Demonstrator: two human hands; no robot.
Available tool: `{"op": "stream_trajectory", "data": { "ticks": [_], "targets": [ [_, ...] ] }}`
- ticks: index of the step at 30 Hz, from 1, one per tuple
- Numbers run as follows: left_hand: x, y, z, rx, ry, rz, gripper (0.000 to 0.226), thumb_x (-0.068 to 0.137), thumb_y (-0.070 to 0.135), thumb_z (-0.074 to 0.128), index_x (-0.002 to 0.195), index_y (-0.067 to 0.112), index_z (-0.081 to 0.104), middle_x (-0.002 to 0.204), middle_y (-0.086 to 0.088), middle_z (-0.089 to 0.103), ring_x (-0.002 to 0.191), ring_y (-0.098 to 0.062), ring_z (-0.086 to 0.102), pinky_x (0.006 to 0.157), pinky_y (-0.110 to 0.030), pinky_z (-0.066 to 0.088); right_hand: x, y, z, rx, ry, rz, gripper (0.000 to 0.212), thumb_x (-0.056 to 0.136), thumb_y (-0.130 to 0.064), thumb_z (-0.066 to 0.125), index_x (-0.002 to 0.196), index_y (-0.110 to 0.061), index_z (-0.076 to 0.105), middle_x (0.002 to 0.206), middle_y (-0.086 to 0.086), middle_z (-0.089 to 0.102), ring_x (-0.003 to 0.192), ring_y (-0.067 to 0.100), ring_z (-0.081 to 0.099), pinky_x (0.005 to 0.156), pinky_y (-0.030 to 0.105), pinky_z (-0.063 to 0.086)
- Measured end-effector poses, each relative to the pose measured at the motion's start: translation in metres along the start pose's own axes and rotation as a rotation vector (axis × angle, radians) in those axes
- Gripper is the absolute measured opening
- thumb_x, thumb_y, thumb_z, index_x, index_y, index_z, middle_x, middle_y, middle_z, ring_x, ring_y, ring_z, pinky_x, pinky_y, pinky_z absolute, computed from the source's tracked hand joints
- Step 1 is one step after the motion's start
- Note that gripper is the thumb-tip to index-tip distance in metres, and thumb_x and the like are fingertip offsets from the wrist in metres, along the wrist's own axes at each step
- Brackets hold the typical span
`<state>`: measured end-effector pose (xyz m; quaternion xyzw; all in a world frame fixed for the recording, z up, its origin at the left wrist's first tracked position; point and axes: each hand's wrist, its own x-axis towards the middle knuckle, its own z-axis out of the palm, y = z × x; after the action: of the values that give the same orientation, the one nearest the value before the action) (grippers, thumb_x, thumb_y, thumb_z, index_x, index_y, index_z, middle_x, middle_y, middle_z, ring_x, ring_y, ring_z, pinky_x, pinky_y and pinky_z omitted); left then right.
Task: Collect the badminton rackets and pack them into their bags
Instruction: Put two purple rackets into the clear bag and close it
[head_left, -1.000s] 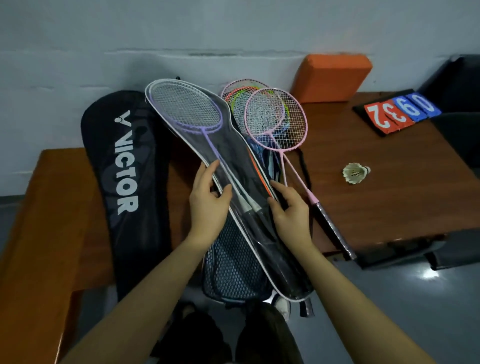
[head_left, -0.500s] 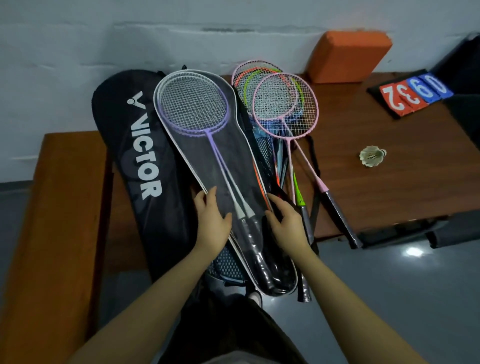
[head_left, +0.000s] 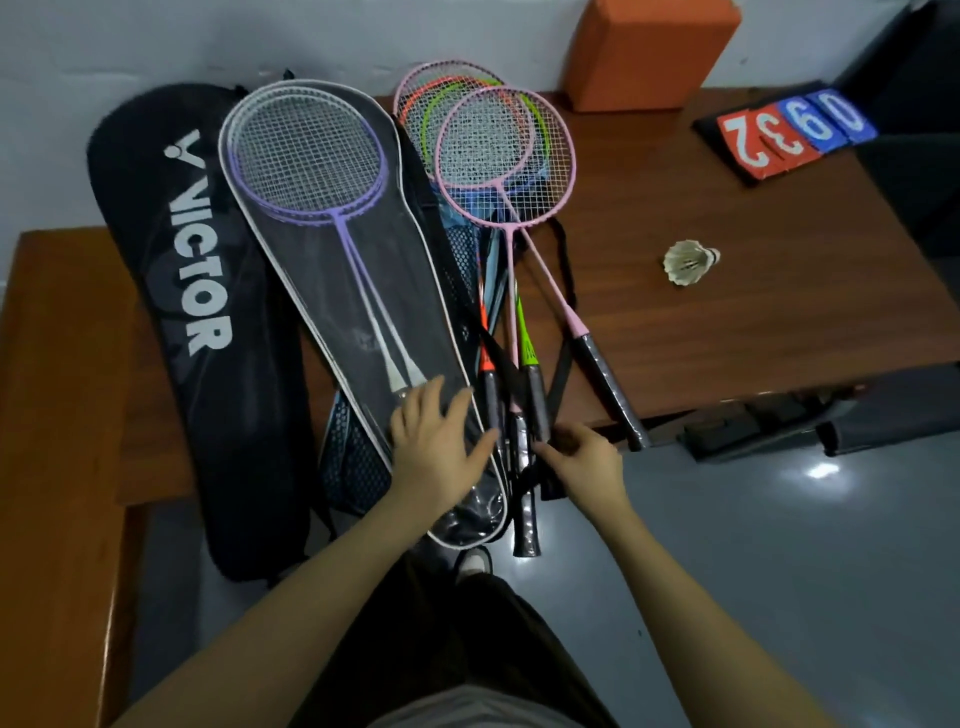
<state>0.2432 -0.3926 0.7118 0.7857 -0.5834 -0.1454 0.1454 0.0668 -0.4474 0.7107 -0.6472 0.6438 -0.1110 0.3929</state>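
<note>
A clear-fronted racket bag (head_left: 332, 270) with white piping lies on the table, two purple rackets (head_left: 311, 156) inside it. My left hand (head_left: 441, 441) rests flat on the bag's lower end, fingers spread. To its right lies a pile of loose rackets: a pink one (head_left: 506, 156) on top, orange (head_left: 485, 358) and green (head_left: 530, 353) ones beneath. My right hand (head_left: 582, 457) is curled at the handle ends of this pile, pinching a black strap or grip; which one is unclear. A large black Victor bag (head_left: 202, 291) lies at the left.
A shuttlecock (head_left: 688, 262) sits on the brown table (head_left: 753, 312) to the right. A flip scoreboard (head_left: 789, 135) and an orange block (head_left: 649, 47) are at the back. A mesh bag (head_left: 348, 457) lies under the clear bag. A wooden bench (head_left: 57, 389) is at left.
The clear bag has been laid down flatter onto the table. My left hand slid down to the bag's lower end, and my right hand left the bag for the loose handles.
</note>
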Motion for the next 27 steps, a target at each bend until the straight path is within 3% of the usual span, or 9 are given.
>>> {"op": "stream_trajectory", "data": {
  "ticks": [3, 6, 10, 13, 16, 20, 23, 27],
  "targets": [
    [-0.007, 0.017, 0.008, 0.057, -0.049, 0.007, 0.071, 0.079, 0.060, 0.054, 0.135, 0.019, 0.040, 0.135, -0.011, 0.039, 0.125, -0.030, 0.031, 0.100, -0.044, 0.027, 0.005, 0.000, -0.002, 0.094, -0.042, -0.007, 0.022, 0.078, -0.022, 0.072, 0.099, -0.019, 0.067, 0.075, -0.012, 0.065, 0.074, 0.004, 0.064, 0.080, 0.036, 0.055],
    [-0.011, 0.019, 0.007, -0.001, -0.014, 0.020, 0.062, 0.080, 0.051, 0.059, 0.131, 0.017, 0.047, 0.128, -0.012, 0.044, 0.120, -0.031, 0.036, 0.096, -0.043, 0.030, 0.003, 0.006, -0.005, 0.191, -0.082, -0.071, 0.031, 0.081, -0.014, 0.070, 0.112, -0.012, 0.064, 0.084, -0.007, 0.067, 0.077, 0.001, 0.063, 0.074, 0.022, 0.054],
    [-0.032, 0.028, 0.014, -0.076, 0.008, 0.287, 0.038, 0.071, 0.043, 0.070, 0.095, 0.013, 0.070, 0.108, -0.011, 0.061, 0.109, -0.035, 0.052, 0.087, -0.045, 0.036, -0.003, 0.016, -0.008, 0.300, -0.065, -0.077, 0.029, 0.085, -0.004, 0.064, 0.114, -0.003, 0.063, 0.098, 0.007, 0.068, 0.091, 0.015, 0.064, 0.083, 0.023, 0.051],
    [-0.043, 0.036, 0.024, -0.126, -0.054, 0.251, 0.022, 0.069, 0.030, 0.076, 0.083, 0.013, 0.074, 0.106, -0.008, 0.064, 0.121, -0.039, 0.045, 0.093, -0.047, 0.029, -0.003, 0.019, -0.008, 0.326, -0.077, -0.076, 0.028, 0.086, -0.001, 0.061, 0.115, -0.002, 0.062, 0.101, 0.009, 0.067, 0.093, 0.015, 0.062, 0.081, 0.015, 0.049],
    [-0.048, 0.037, 0.024, -0.200, 0.019, 0.239, 0.012, 0.064, 0.016, 0.081, 0.073, 0.013, 0.075, 0.098, -0.007, 0.068, 0.118, -0.041, 0.049, 0.089, -0.046, 0.026, -0.004, 0.023, -0.009, 0.310, -0.100, -0.101, 0.026, 0.087, 0.001, 0.058, 0.113, -0.003, 0.064, 0.100, 0.008, 0.067, 0.091, 0.013, 0.062, 0.074, 0.007, 0.048],
    [-0.057, 0.041, 0.023, -0.283, 0.065, 0.305, 0.009, 0.064, 0.015, 0.080, 0.070, 0.017, 0.074, 0.096, -0.005, 0.067, 0.114, -0.035, 0.054, 0.087, -0.044, 0.027, -0.013, 0.032, -0.010, 0.356, -0.091, -0.092, 0.024, 0.088, 0.002, 0.056, 0.109, -0.006, 0.065, 0.096, 0.006, 0.068, 0.090, 0.013, 0.064, 0.081, 0.017, 0.052],
    [-0.061, 0.043, 0.026, -0.227, 0.012, 0.382, 0.009, 0.064, 0.017, 0.081, 0.068, 0.019, 0.074, 0.096, -0.005, 0.067, 0.113, -0.037, 0.054, 0.084, -0.044, 0.029, -0.022, 0.038, -0.009, 0.380, -0.115, -0.073, 0.025, 0.090, 0.000, 0.055, 0.112, -0.007, 0.065, 0.103, 0.004, 0.069, 0.095, 0.007, 0.064, 0.085, 0.017, 0.052],
    [-0.062, 0.039, 0.025, -0.191, -0.075, 0.413, 0.003, 0.070, 0.022, 0.077, 0.072, 0.022, 0.075, 0.102, -0.004, 0.065, 0.118, -0.038, 0.049, 0.088, -0.045, 0.025, -0.020, 0.036, -0.006, 0.210, -0.050, -0.093, 0.020, 0.086, -0.021, 0.065, 0.101, -0.008, 0.070, 0.098, 0.004, 0.060, 0.090, 0.017, 0.060, 0.088, 0.037, 0.050]
  ]
}}
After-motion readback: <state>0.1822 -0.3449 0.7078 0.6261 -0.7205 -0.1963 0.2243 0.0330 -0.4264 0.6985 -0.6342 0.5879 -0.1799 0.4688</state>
